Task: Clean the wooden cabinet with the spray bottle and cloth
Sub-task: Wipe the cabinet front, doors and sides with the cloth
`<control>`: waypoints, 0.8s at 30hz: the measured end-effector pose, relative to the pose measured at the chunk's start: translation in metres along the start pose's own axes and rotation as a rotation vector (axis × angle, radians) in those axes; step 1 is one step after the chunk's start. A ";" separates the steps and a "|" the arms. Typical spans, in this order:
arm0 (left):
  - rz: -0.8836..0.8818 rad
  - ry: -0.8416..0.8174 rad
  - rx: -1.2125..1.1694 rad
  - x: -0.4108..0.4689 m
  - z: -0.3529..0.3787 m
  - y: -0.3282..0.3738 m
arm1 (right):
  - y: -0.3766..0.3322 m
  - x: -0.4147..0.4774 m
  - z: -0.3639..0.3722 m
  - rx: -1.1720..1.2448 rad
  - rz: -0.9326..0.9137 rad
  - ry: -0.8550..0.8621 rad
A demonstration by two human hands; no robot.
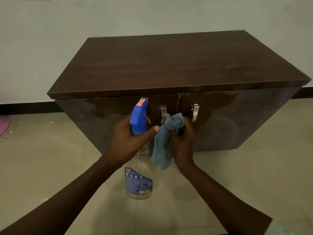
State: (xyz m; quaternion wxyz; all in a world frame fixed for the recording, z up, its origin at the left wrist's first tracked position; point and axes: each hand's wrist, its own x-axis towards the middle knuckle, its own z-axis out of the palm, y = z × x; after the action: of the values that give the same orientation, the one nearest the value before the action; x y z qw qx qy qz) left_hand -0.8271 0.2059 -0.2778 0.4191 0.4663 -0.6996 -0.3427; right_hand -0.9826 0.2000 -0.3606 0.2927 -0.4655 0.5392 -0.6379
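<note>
The blue cloth (165, 141) is hanging limp and light at frame centre, bunched in the right hand (183, 143), which is closing around its upper folds. Just left, the left hand (130, 141) is gripping the neck of the clear, near-empty spray bottle (138, 167), likely light but slippery. Both are hovering before the wooden cabinet (169, 65) doors.

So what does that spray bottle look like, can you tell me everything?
The spray bottle has a clear plastic body, looking nearly empty, with a blue label low on its side. Its blue trigger head carries a small red-orange sticker on top and points toward the wooden cabinet. It is upright, in front of the left door. The left hand grips its neck. The blue cloth hangs just beside it.
</note>
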 end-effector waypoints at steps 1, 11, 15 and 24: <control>-0.003 0.001 0.001 0.000 0.000 0.000 | 0.007 -0.004 0.001 0.008 -0.042 -0.013; -0.010 0.012 -0.013 0.007 0.003 -0.011 | -0.006 0.007 0.007 -0.096 -0.098 -0.012; -0.036 0.007 -0.025 0.004 0.000 -0.019 | -0.011 -0.003 0.002 -0.075 -0.171 -0.010; -0.014 0.024 -0.074 0.002 -0.016 -0.019 | -0.005 -0.036 0.025 -0.089 -0.167 -0.198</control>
State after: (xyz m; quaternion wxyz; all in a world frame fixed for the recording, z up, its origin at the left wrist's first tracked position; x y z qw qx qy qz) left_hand -0.8058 0.1963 -0.2871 0.4421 0.4597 -0.6779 -0.3656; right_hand -0.9451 0.2226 -0.3665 0.2694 -0.5818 0.4951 -0.5864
